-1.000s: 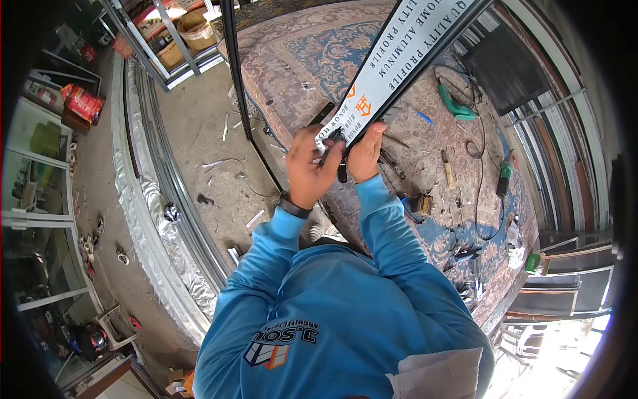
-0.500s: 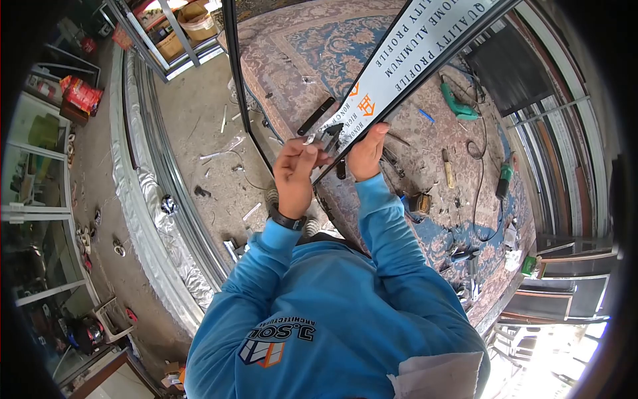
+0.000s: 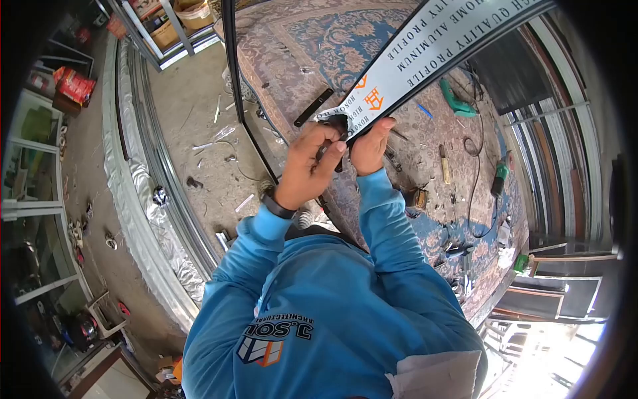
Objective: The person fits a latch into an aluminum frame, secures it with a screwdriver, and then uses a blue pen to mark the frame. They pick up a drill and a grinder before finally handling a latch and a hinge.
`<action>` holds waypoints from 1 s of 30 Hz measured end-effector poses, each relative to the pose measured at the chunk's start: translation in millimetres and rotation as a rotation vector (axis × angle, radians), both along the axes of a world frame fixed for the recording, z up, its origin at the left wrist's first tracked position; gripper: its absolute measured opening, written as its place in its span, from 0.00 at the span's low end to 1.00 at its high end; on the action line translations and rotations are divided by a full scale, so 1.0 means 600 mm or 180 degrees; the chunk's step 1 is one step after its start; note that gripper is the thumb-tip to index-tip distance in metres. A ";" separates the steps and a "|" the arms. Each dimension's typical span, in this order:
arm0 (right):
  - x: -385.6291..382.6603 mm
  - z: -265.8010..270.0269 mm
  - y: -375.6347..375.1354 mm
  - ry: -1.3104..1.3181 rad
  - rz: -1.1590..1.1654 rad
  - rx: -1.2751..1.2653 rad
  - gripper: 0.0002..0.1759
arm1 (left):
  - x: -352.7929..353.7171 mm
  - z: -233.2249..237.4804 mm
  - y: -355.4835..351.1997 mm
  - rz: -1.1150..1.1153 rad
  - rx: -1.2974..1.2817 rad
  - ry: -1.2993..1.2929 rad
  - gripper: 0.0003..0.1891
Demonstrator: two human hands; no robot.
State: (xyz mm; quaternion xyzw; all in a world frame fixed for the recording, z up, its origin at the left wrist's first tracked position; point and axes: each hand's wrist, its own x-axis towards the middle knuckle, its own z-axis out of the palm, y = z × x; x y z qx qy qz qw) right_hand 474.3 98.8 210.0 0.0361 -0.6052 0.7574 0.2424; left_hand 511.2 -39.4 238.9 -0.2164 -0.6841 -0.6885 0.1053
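Observation:
A long aluminum profile [image 3: 465,70] with dark edges slants up to the right, its face covered by white printed protective film [image 3: 425,63]. At its near end the film is torn back, and a dark patch shows. My left hand [image 3: 307,166] is closed at that end, thumb and fingers pinched at the film's torn edge; its fingertips partly hide what they grip. My right hand [image 3: 369,147] holds the profile's lower edge close by, some fingers hidden behind it. A black flat bar [image 3: 313,108] lies on the carpet just beyond my left hand.
A patterned carpet [image 3: 292,50] lies beneath the profile. On it are a green power tool [image 3: 457,100], another corded tool [image 3: 501,178] and a yellow-handled tool [image 3: 444,165]. A black frame [image 3: 234,80] stands left of my hands; long wrapped profiles [image 3: 143,186] lie along the floor.
My left hand has moved right and up against the profile's end; the pale scrap at its fingertips no longer shows. The profile has shifted slightly right in view, my right hand still on it.

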 end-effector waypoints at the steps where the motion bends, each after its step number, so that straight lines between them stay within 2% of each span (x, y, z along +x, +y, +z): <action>1: -0.001 0.002 -0.001 0.0068 0.0012 -0.0047 0.43 | 0.000 0.003 -0.009 -0.0142 -0.0070 -0.0094 0.06; 5: -0.004 -0.006 0.007 0.0116 0.0214 0.0106 0.43 | -0.013 0.007 -0.026 -0.0421 -0.0146 -0.0270 0.05; 6: 0.003 0.006 0.001 0.0098 0.0002 0.0161 0.43 | -0.010 0.011 -0.028 -0.0660 0.0192 -0.0783 0.05; 8: -0.004 -0.002 0.005 0.0204 0.0183 0.0046 0.44 | -0.004 -0.008 -0.050 -0.0649 -0.0040 -0.0990 0.07; 9: -0.010 -0.005 0.007 0.0265 0.0268 -0.0017 0.44 | -0.005 -0.012 -0.059 -0.0647 -0.0164 -0.1085 0.09; 10: -0.009 -0.011 0.004 0.0269 0.0240 -0.0181 0.44 | -0.002 -0.016 -0.065 -0.0432 -0.0734 -0.0550 0.15; 12: -0.013 -0.014 -0.007 0.0290 0.0235 -0.0493 0.45 | 0.011 -0.024 -0.060 -0.0305 -0.1253 -0.0376 0.17; 13: -0.014 -0.010 -0.009 0.0276 0.0166 -0.0336 0.45 | 0.014 -0.030 -0.057 -0.0234 -0.1507 -0.0278 0.17; 15: -0.002 -0.002 -0.002 0.0199 0.0038 -0.0013 0.45 | 0.023 -0.077 -0.064 -0.0122 -0.1537 -0.0032 0.11; 19: -0.015 -0.042 0.016 0.0229 0.0257 -0.0208 0.44 | 0.041 -0.135 -0.151 -0.0082 -0.1541 -0.0005 0.04; 20: -0.017 -0.014 0.006 -0.0085 0.0169 -0.0359 0.56 | 0.040 -0.153 -0.182 0.0089 -0.1606 -0.0150 0.04; 21: -0.014 -0.011 0.003 0.0108 0.0356 -0.0295 0.52 | 0.040 -0.153 -0.199 0.0254 -0.1671 -0.0312 0.05; 23: -0.013 -0.011 0.010 0.0505 0.0728 -0.0179 0.46 | 0.032 -0.160 -0.212 0.0788 -0.1488 -0.0364 0.04; 25: -0.034 -0.039 0.025 0.0266 0.0225 0.0179 0.54 | 0.019 -0.168 -0.213 0.1247 -0.1337 -0.0362 0.03; 26: -0.031 -0.057 0.030 0.0170 0.0132 0.0064 0.51 | 0.007 -0.175 -0.204 0.1462 -0.1272 -0.0322 0.03; 27: -0.031 -0.052 0.028 0.0127 0.0126 0.0025 0.51 | -0.001 -0.181 -0.193 0.1681 -0.1205 -0.0281 0.03; 28: -0.030 -0.046 0.026 0.0085 0.0120 -0.0015 0.52 | -0.006 -0.189 -0.175 0.1710 -0.0693 -0.0612 0.05; 30: -0.030 -0.022 0.016 -0.0032 0.0026 0.0036 0.57 | -0.015 -0.216 -0.137 0.0978 0.1395 -0.1593 0.06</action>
